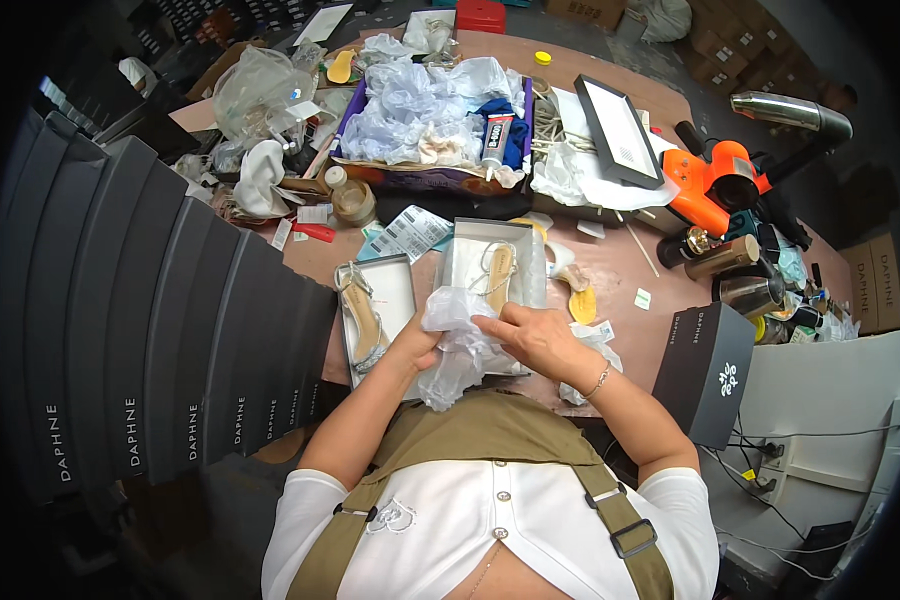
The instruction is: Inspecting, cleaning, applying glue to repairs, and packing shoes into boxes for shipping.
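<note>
White tissue paper [459, 345] is bunched between my two hands, over the near part of an open white shoebox [530, 245]. My left hand [419, 341] is closed on its left edge. Fingers of my right hand [538, 338] press on the paper's right side. Behind the paper, in the box, lies a strappy sandal [500, 268] with a tan insole; its near end is hidden. A matching sandal [361, 312] with glittery straps rests in the box lid [400, 280] to the left.
Tall stacks of dark shoeboxes [160, 330] rise at my left. A purple-edged carton [410, 178] full of crumpled tissue stands behind, with a glue tube [496, 140] on it. An orange heat gun [705, 185], a bottle [350, 196] and a dark shoebox [705, 370] surround the workspace.
</note>
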Demonstrator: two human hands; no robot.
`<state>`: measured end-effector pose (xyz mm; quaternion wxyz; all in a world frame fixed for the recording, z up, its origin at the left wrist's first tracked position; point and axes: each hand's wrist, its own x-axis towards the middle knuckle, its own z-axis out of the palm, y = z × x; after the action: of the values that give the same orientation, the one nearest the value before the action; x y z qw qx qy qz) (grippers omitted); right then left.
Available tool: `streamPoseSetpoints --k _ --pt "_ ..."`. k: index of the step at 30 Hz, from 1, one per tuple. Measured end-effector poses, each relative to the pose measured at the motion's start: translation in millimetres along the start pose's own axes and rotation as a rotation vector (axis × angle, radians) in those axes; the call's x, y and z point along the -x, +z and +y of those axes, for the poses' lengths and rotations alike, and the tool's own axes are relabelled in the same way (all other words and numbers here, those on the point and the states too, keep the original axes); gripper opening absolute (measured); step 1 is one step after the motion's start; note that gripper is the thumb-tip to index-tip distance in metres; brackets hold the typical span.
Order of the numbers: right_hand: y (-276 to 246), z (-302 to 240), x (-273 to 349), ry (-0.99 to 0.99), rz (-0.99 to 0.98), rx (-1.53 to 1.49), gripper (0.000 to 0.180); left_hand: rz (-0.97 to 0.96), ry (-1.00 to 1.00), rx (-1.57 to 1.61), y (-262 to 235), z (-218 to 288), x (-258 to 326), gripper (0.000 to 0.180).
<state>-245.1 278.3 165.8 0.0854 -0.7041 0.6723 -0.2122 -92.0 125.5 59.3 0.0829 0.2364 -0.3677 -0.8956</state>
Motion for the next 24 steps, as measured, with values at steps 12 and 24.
streamPoseSetpoints --k 12,24 --pt "-25.7 15.4 -2.9 0.183 -0.042 -0.74 0.049 -0.17 -0.025 -0.36 28.1 31.6 26.9 0.046" --pt "17.7 9.1 4.6 0.282 -0.039 -0.205 0.051 -0.208 -0.244 -0.113 20.8 17.1 30.2 0.042"
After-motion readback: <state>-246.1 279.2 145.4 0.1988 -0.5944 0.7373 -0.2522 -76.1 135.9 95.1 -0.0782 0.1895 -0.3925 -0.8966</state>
